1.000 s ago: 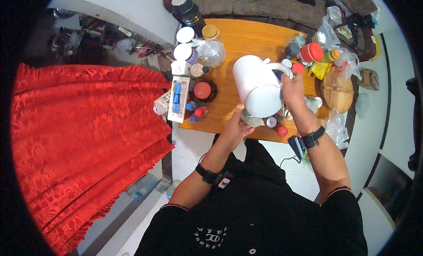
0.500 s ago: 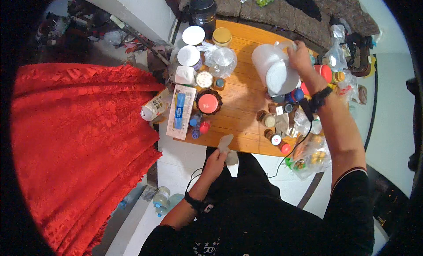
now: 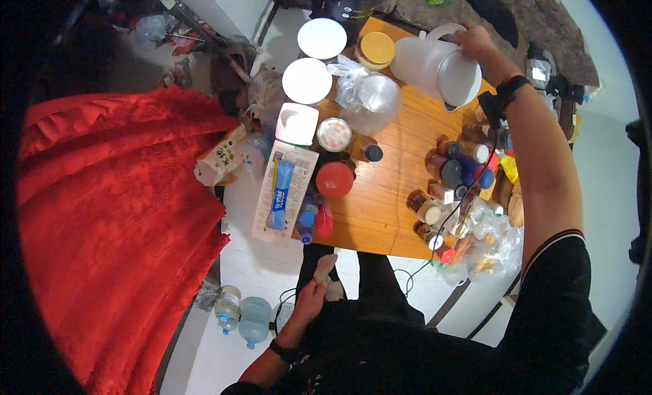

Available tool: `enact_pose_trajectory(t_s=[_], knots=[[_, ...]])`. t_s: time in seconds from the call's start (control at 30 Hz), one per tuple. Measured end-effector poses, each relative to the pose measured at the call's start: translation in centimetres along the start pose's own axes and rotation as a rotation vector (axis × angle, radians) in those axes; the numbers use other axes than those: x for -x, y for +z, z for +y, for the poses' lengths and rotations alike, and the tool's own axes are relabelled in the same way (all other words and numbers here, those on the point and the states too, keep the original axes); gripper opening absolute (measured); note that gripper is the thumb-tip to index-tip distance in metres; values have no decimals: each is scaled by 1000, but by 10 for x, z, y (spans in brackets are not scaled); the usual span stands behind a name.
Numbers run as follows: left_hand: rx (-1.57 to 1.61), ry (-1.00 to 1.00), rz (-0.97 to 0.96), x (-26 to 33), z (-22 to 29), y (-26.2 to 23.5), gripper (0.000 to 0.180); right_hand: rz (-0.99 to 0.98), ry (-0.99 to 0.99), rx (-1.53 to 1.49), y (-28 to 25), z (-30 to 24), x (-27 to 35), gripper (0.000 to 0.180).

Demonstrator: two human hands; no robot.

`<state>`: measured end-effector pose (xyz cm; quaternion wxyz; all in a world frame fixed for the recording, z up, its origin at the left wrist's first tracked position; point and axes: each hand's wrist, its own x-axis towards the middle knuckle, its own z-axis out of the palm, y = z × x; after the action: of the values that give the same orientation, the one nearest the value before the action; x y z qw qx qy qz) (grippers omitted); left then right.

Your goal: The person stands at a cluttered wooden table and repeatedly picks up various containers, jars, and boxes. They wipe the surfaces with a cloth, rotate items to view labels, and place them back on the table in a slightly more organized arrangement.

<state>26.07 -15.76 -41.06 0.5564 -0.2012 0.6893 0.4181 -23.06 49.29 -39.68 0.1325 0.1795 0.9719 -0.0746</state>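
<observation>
Within curled right fingers (image 3: pixel 466 36), a cylindrical pitcher (image 3: pixel 422 64) is held by its handle (image 3: pixel 443 30); limp cloth (image 3: pixel 326 266) is pinched between left fingers (image 3: pixel 316 289).

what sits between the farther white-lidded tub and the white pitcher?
A gold-lidded jar sits between the white-lidded tub and the pitcher, as seen in the head view.

On the table (image 3: pixel 387 218), a box (image 3: pixel 301 177) lies at the near left and bottles (image 3: pixel 450 171) along the right; the pitcher (image 3: pixel 421 67) is over or on its far right part. Left of the table hangs a curtain (image 3: pixel 122 232), behind it a sofa (image 3: pixel 557 35), before it the left hand (image 3: pixel 311 301).
</observation>
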Motion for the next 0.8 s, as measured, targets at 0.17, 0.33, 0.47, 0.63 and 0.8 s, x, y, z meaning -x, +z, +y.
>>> enact_pose_trajectory(t_s=[0.17,0.33,0.47,0.63,0.8], knots=[[124,49,3,-9,-12,1,40,-21,-297,284,5,-1,-50,31],[119,5,-38,-17,-5,-3,40,-118,-376,332,16,0,-97,36],[126,4,-9,-17,-8,-1,39,-167,-526,583,22,-4,-121,37],[162,-47,-5,-25,-31,6,39,-133,-434,448,23,-23,-132,32],[108,-42,7,-25,-37,3,39,-127,-84,-48,26,-38,-124,41]])
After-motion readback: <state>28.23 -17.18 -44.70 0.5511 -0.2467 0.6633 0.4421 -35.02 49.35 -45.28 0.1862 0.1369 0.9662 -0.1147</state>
